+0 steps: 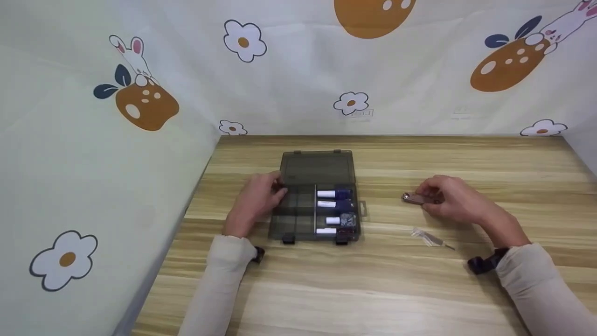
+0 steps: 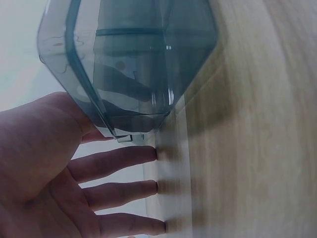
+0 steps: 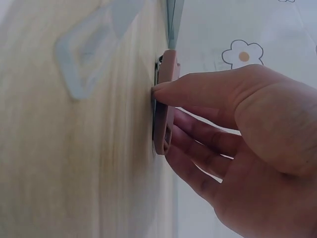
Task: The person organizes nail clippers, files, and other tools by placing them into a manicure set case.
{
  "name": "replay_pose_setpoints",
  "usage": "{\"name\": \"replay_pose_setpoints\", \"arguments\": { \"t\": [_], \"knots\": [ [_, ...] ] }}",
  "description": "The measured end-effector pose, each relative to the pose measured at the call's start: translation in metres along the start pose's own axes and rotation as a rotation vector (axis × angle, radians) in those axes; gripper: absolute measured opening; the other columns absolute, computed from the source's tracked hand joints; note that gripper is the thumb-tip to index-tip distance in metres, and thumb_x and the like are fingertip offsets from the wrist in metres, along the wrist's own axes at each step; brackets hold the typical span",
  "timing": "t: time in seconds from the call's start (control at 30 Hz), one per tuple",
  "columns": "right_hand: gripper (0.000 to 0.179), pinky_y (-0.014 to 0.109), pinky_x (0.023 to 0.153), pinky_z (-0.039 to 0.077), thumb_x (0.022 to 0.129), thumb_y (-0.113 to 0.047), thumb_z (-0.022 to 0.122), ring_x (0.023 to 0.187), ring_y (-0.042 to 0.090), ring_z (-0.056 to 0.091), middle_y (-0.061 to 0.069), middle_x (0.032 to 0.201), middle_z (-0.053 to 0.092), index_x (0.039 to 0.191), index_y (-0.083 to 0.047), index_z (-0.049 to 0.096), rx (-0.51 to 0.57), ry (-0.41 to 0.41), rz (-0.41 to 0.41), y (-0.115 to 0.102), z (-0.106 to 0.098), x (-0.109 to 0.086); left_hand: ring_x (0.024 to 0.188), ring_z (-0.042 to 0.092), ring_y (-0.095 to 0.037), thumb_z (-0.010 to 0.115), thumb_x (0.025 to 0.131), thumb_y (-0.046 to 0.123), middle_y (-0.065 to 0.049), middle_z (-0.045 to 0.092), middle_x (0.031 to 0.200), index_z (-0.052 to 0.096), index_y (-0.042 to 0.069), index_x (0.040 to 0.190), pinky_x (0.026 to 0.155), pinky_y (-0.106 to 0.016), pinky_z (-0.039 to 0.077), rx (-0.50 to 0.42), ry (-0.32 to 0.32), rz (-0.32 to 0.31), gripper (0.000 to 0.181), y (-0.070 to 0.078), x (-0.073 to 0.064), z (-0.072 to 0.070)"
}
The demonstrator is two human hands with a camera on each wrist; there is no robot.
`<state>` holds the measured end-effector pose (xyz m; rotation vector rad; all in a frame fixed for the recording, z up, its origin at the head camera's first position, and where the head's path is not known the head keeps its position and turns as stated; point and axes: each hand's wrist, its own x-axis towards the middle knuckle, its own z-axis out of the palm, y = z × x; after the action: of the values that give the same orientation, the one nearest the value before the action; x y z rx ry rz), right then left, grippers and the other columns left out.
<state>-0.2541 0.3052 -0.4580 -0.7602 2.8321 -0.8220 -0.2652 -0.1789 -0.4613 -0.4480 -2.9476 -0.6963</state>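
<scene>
My right hand (image 1: pixel 454 198) pinches a pinkish-brown nail clipper (image 3: pixel 166 106) between thumb and fingers, low over the wooden table. Its shiny metal end points left in the head view. At the left side of an open, smoky see-through plastic box (image 1: pixel 294 224) is my left hand (image 1: pixel 254 200), thumb and forefinger at the edge near the hinge. The left wrist view has its other fingers (image 2: pixel 119 193) straight and spread beside the box, tips down at the table. Several nail polish bottles (image 1: pixel 335 204) with white caps lie in the box's right compartment.
A small implement (image 1: pixel 433 239) with a clear end and a thin pointed tip lies on the table (image 1: pixel 364 289) in front of my right hand. The box's lid (image 1: pixel 319 169) lies folded back. Patterned cloth (image 1: pixel 298 84) hangs behind the table and along the left.
</scene>
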Motion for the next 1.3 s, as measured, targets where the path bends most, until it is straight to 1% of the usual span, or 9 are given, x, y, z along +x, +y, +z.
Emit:
{"name": "replay_pose_setpoints", "arguments": {
  "t": [0.17,0.53,0.73,0.83,1.0,1.17,1.3],
  "knots": [
    [0.025,0.033,0.08,0.058,0.086,-0.002,0.083,0.091,0.018,0.069,0.005,0.098,0.075,0.11,-0.006,0.077,0.007,-0.003,-0.001,0.0,0.001,0.001,0.093,0.07,-0.024,0.076,0.101,0.016,-0.012,0.079,0.106,0.074,0.007,0.109,0.085,-0.045,0.06,-0.006,0.005,0.007,0.012,0.0,0.0,-0.001],
    [0.024,0.035,0.08,0.057,0.088,-0.003,0.083,0.092,0.017,0.068,0.004,0.1,0.075,0.11,-0.009,0.077,0.0,-0.007,0.003,0.0,0.002,0.0,0.092,0.069,-0.023,0.076,0.101,0.017,-0.011,0.079,0.106,0.074,0.008,0.109,0.084,-0.044,0.059,-0.004,0.0,0.003,0.012,0.002,0.0,-0.001],
    [0.023,0.035,0.08,0.057,0.09,-0.004,0.082,0.092,0.017,0.068,0.004,0.102,0.075,0.112,-0.009,0.076,0.001,-0.003,-0.021,-0.002,0.004,0.0,0.091,0.068,-0.023,0.076,0.101,0.017,-0.011,0.078,0.106,0.073,0.008,0.109,0.082,-0.043,0.059,0.001,-0.001,0.006,0.012,0.002,0.0,-0.002],
    [0.025,0.034,0.078,0.056,0.089,-0.001,0.081,0.09,0.017,0.067,0.004,0.1,0.075,0.112,-0.009,0.077,0.012,0.007,-0.038,-0.005,0.006,0.0,0.09,0.067,-0.023,0.075,0.101,0.016,-0.011,0.078,0.104,0.072,0.008,0.107,0.082,-0.044,0.058,-0.001,-0.003,0.009,0.011,0.003,0.0,-0.002],
    [0.026,0.031,0.077,0.057,0.089,0.002,0.078,0.088,0.017,0.067,0.003,0.099,0.075,0.112,-0.01,0.078,0.035,0.042,-0.053,-0.012,0.008,0.001,0.088,0.067,-0.022,0.075,0.101,0.015,-0.011,0.078,0.102,0.071,0.008,0.105,0.081,-0.044,0.058,-0.016,-0.014,-0.003,0.009,0.005,0.0,-0.003],
    [0.027,0.031,0.079,0.059,0.09,0.0,0.079,0.092,0.018,0.07,0.003,0.102,0.076,0.116,-0.01,0.078,0.058,0.078,-0.047,-0.025,0.012,0.006,0.09,0.068,-0.022,0.074,0.101,0.015,-0.011,0.078,0.106,0.072,0.009,0.107,0.082,-0.044,0.059,-0.016,-0.016,-0.018,0.009,0.004,-0.001,-0.003],
    [0.028,0.031,0.079,0.06,0.089,0.0,0.078,0.091,0.018,0.07,0.003,0.103,0.076,0.116,-0.009,0.078,0.05,0.092,-0.085,-0.038,0.016,0.012,0.093,0.07,-0.023,0.075,0.101,0.014,-0.012,0.079,0.107,0.073,0.008,0.108,0.084,-0.045,0.06,-0.012,-0.007,-0.01,0.01,0.002,-0.002,-0.002]
  ]
}}
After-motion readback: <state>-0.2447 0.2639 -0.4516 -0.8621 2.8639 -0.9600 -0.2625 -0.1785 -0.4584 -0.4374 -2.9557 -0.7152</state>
